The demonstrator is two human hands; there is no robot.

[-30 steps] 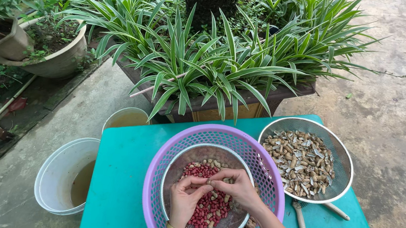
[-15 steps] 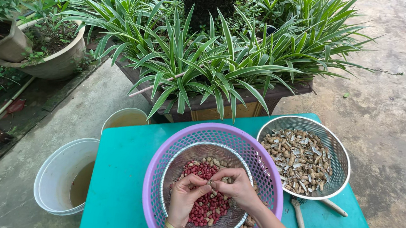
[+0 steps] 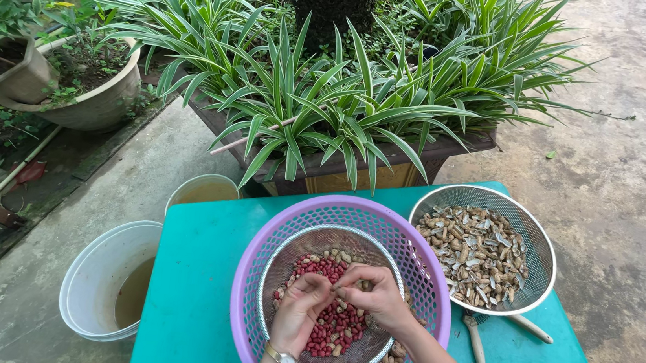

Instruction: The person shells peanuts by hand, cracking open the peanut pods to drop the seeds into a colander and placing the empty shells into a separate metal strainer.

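Both hands barely shifted: left hand (image 3: 300,307) and right hand (image 3: 375,293) pinch one peanut (image 3: 335,288) between fingertips, over sieve (image 3: 284,257).

I am watching through a single head-worn camera, so no second view is sharing any part of the scene. It is looking steeply down and forward from above the teal table (image 3: 194,287), sitting close enough that the forearms are entering from the bottom edge and the left hand (image 3: 302,302) and right hand (image 3: 377,291) are filling the lower centre. The purple basket (image 3: 419,250) is lying almost directly beneath the lens. Farther ahead, the view is taking in the striped-leaf planter (image 3: 330,103) across the top, with concrete ground spreading out to the right.
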